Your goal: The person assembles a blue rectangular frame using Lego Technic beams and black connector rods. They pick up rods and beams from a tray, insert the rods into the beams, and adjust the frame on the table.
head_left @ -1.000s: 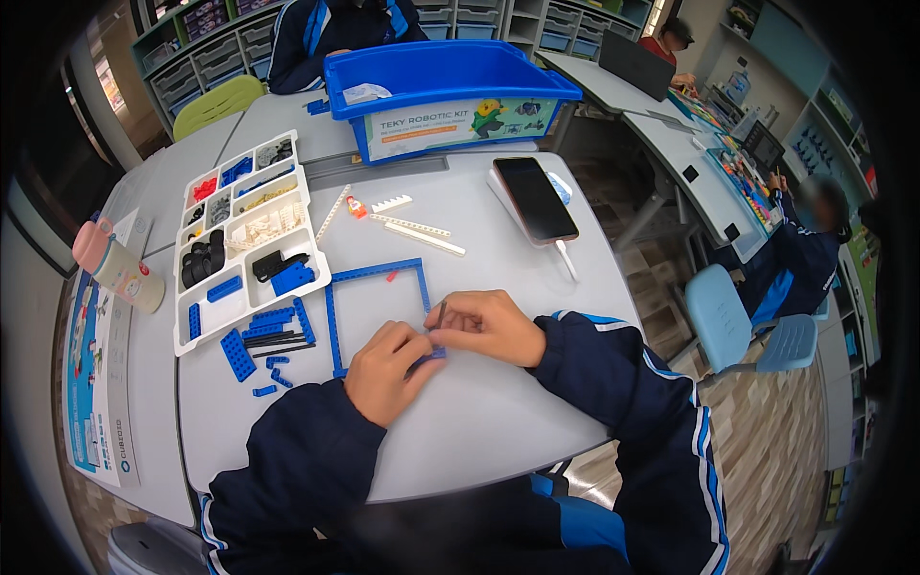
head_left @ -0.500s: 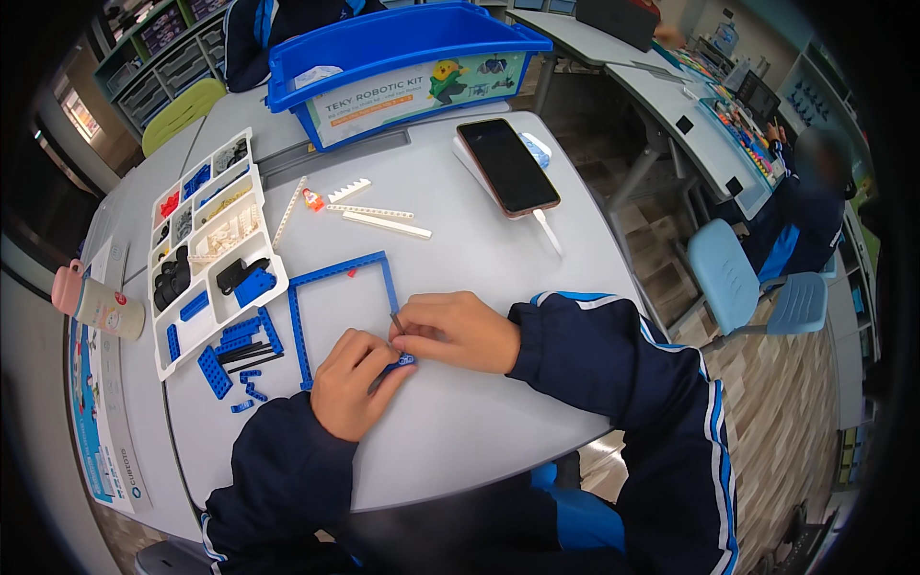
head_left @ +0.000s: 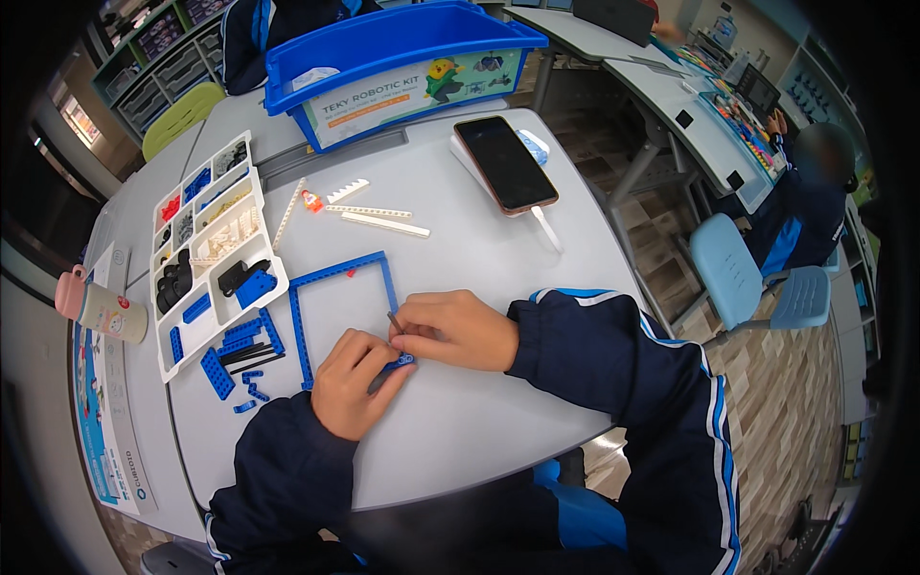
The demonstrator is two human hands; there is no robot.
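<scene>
My left hand [head_left: 353, 385] is closed around a small blue building piece [head_left: 404, 360], whose holed end pokes out past the thumb. Pinched in my right hand [head_left: 456, 330] is a thin dark grey rod [head_left: 393, 321], right beside that piece. Both hands meet at the near right part of a rectangular frame of blue studded beams [head_left: 301, 335], which lies on the table. My fingers cover the frame's near side, so I cannot tell whether the blue piece is joined to it. A tiny red piece [head_left: 351, 274] lies inside the frame, by its far side.
A white sorting tray [head_left: 278, 278] of parts stands left, with loose blue pieces [head_left: 218, 376] nearby. White beams [head_left: 385, 224] and an orange-and-white figure [head_left: 311, 200] lie beyond the frame. A phone [head_left: 505, 163], blue bin [head_left: 407, 43] and bottle [head_left: 113, 311] stand around. Another person [head_left: 810, 206] sits far right.
</scene>
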